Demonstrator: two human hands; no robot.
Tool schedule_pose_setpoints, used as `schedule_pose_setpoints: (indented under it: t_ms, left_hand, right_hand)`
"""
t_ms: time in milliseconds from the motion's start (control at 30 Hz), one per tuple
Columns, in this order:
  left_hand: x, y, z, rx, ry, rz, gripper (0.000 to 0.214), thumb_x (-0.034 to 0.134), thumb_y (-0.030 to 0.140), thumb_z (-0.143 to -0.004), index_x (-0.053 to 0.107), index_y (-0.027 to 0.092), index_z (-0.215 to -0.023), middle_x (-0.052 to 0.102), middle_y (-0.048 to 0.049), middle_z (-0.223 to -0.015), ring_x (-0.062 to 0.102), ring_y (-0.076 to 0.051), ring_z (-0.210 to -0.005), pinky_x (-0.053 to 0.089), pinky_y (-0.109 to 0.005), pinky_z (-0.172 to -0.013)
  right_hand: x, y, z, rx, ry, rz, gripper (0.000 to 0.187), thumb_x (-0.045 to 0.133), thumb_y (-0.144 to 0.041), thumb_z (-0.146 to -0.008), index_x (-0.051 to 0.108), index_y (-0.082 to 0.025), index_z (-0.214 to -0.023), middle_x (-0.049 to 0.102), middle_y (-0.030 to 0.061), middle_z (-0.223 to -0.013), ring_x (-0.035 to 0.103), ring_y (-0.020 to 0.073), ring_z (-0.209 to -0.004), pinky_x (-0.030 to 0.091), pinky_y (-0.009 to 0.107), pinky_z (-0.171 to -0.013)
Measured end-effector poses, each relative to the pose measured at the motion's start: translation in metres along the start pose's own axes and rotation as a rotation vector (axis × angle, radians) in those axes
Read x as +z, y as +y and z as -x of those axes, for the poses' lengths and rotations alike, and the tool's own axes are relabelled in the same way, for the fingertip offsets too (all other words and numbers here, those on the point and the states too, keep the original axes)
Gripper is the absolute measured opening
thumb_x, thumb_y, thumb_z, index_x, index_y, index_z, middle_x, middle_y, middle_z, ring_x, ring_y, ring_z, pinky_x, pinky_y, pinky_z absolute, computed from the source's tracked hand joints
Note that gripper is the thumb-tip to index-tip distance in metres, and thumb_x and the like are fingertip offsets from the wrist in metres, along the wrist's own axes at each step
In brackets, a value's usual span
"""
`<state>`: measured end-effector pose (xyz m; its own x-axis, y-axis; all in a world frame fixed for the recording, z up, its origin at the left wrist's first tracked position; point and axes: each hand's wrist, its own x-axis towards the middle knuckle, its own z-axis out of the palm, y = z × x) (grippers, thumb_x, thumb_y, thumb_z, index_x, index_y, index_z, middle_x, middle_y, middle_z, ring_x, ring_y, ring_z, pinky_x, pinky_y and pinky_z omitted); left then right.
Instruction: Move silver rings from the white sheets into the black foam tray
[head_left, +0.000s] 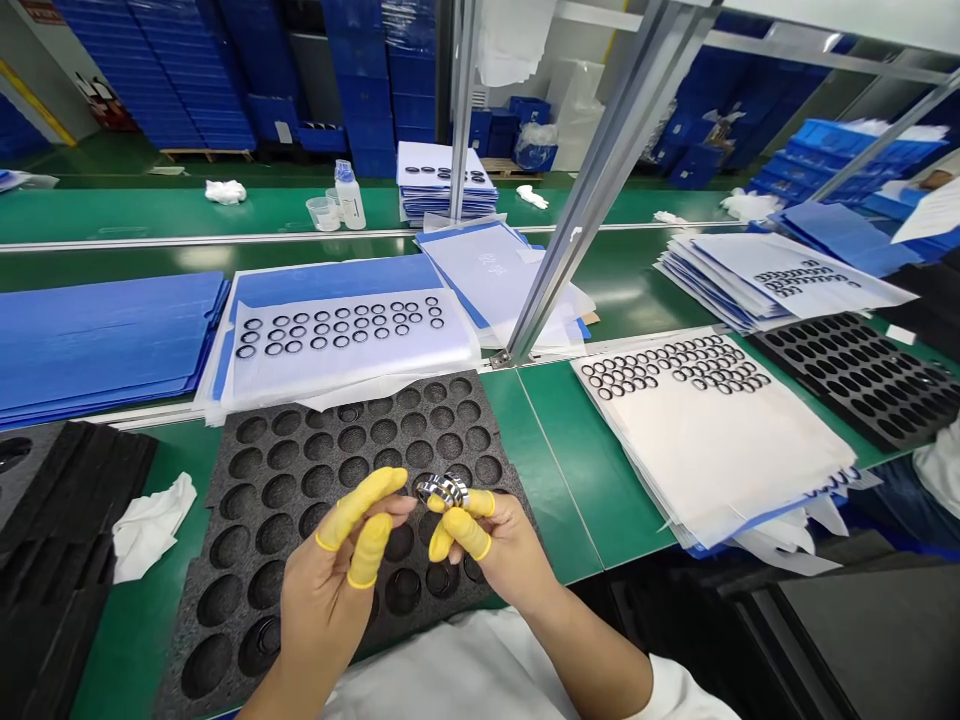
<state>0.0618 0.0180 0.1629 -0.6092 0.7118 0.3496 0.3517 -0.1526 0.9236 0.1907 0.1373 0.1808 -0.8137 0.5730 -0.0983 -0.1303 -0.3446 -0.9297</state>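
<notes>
Yellow finger covers sit on several fingers of both hands. My right hand (499, 535) pinches a small row of shiny metal rings (444, 490) between thumb and fingers. Just left of the rings is my left hand (330, 570), its thumb and fingers apart; a bare fingertip comes close to the rings, and I cannot tell whether it touches them. Both hands are above a dark grey foam tray (238, 624) with rows of round pockets. A dark ring (260, 640) lies in a pocket near the front left, and a few other pockets also seem to hold rings.
Behind the tray, a white sheet (300, 372) carries rows of dark rings. Another ring-covered stack of sheets (705, 450) lies right, beside a black tray (870, 380). A metal post (577, 200) rises mid-bench. Left are a white cloth (154, 525) and black foam pieces (60, 560).
</notes>
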Motion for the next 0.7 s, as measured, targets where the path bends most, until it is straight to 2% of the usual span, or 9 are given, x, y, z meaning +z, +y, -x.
schedule_pose_setpoints:
  t_ms: [67, 200, 333, 567, 700]
  left_hand:
    - [-0.001, 0.005, 0.0, 0.056, -0.043, 0.003, 0.037, 0.067, 0.023, -0.096, 0.069, 0.029, -0.133, 0.082, -0.0044, -0.114, 0.08, -0.018, -0.094, 0.066, -0.027, -0.087]
    - [0.003, 0.012, -0.002, 0.117, -0.081, 0.014, 0.046, 0.073, 0.021, -0.093, 0.068, 0.034, -0.137, 0.081, -0.0028, -0.116, 0.081, -0.018, -0.091, 0.067, -0.023, -0.081]
    - [0.002, 0.016, -0.003, 0.15, -0.108, -0.027, 0.045, 0.075, 0.024, -0.092, 0.068, 0.031, -0.136, 0.08, -0.0041, -0.12, 0.081, -0.02, -0.093, 0.067, -0.021, -0.079]
    - [-0.002, 0.02, -0.001, 0.169, -0.133, -0.044, 0.054, 0.08, 0.024, -0.087, 0.066, 0.029, -0.139, 0.077, -0.0071, -0.128, 0.079, -0.025, -0.103, 0.067, -0.027, -0.088]
    - [-0.002, 0.02, -0.003, 0.221, -0.133, -0.063, 0.058, 0.08, 0.02, -0.086, 0.064, 0.029, -0.141, 0.077, -0.0082, -0.127, 0.08, -0.024, -0.102, 0.067, -0.029, -0.089]
  right_hand:
    - [0.002, 0.002, 0.0, -0.016, -0.01, -0.001, 0.038, 0.079, -0.056, -0.083, 0.081, -0.018, -0.085, 0.065, -0.0002, -0.06, 0.052, 0.009, -0.053, 0.045, 0.022, -0.054]
    - [0.003, 0.004, 0.002, -0.048, -0.05, 0.026, 0.035, 0.081, -0.055, -0.082, 0.083, -0.02, -0.082, 0.063, -0.0008, -0.06, 0.052, 0.01, -0.055, 0.046, 0.023, -0.055]
    - [-0.003, 0.006, 0.005, -0.097, -0.063, 0.142, 0.039, 0.078, -0.061, -0.082, 0.084, -0.022, -0.081, 0.066, 0.0011, -0.065, 0.057, 0.0111, -0.056, 0.047, 0.023, -0.055]
    - [-0.01, 0.005, 0.003, -0.234, -0.131, 0.317, 0.047, 0.068, -0.067, -0.087, 0.084, -0.024, -0.084, 0.068, 0.0042, -0.068, 0.06, 0.015, -0.064, 0.048, 0.026, -0.063]
    - [-0.011, 0.002, 0.003, -0.291, -0.167, 0.411, 0.05, 0.06, -0.069, -0.091, 0.083, -0.025, -0.087, 0.069, 0.0055, -0.069, 0.061, 0.017, -0.068, 0.049, 0.028, -0.068]
